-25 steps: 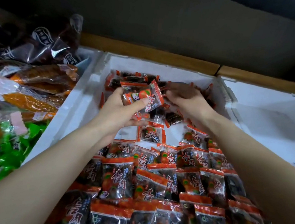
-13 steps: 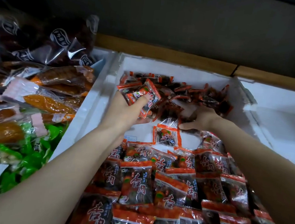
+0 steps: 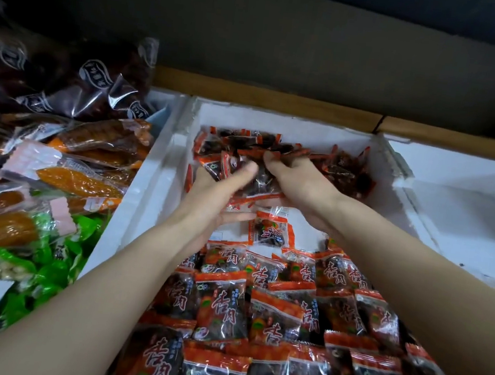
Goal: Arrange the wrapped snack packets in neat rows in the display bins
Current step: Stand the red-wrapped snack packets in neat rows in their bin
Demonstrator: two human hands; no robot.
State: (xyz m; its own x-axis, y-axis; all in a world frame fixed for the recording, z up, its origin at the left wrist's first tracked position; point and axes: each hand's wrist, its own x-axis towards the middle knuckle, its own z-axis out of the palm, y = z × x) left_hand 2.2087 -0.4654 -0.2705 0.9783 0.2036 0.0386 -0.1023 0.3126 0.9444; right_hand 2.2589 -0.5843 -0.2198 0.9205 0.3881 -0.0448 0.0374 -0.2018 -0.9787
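"Gripping anything, that left hand (image 3: 216,188)?"

"Yes, its fingers and thumb curl round a small stack (image 3: 216,164) of red-and-black packets. The right hand (image 3: 301,184) is just beside it, fingers hooked down into the loose pile (image 3: 336,167) and closed on packets there."

"What's different from a second ago?"

"Then the left hand held its stack up clear of the heap, and the right hand went down alone. Now both are low in the pile, at the far end of the white foam bin (image 3: 160,176), drawn close together."

"Meaning?"

"I'd judge a bigger handful is being gathered and squared up for the next row. The neat rows (image 3: 225,303) fill the near part of the bin. Between them and the pile is bare floor with a single packet (image 3: 269,230) lying alone, so there's room yet to fill."

"And around it?"

"Left, a neighbouring bin is heaped with orange packs (image 3: 78,182), green packs (image 3: 52,272) and dark clear bags (image 3: 96,84). Right, another white bin (image 3: 455,212). A wooden ledge (image 3: 266,97) runs behind, under a dark wall (image 3: 289,36)."
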